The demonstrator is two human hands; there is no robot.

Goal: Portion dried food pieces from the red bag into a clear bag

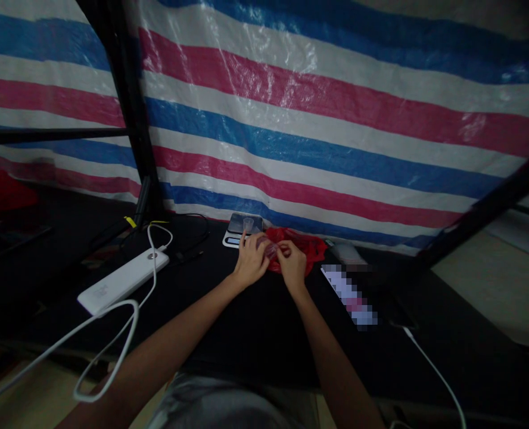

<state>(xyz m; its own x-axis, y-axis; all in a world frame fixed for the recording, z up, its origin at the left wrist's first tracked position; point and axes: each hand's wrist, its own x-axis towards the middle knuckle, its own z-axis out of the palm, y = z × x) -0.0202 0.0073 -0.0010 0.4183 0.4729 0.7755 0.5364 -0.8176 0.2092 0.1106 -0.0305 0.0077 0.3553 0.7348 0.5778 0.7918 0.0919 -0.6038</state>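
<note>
Striped tarp (318, 143) behind black tabletop (260, 328). Head view: fingers of left hand (250, 261) and right hand (293, 266) pinch translucent plastic (271, 249), seemingly steadying limp material; red bag (314, 249) just beside. Scale (232, 241) bearing clear cup (248, 224) near left hand, likely for easy reach.

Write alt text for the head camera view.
A person's right hand pinches a see-through item, its details unclear, with the left hand against it, by a red plastic bag on a black table. A digital scale bearing a clear cup sits just beyond; a white power bank lies to the left; striped sheeting hangs behind.
</note>
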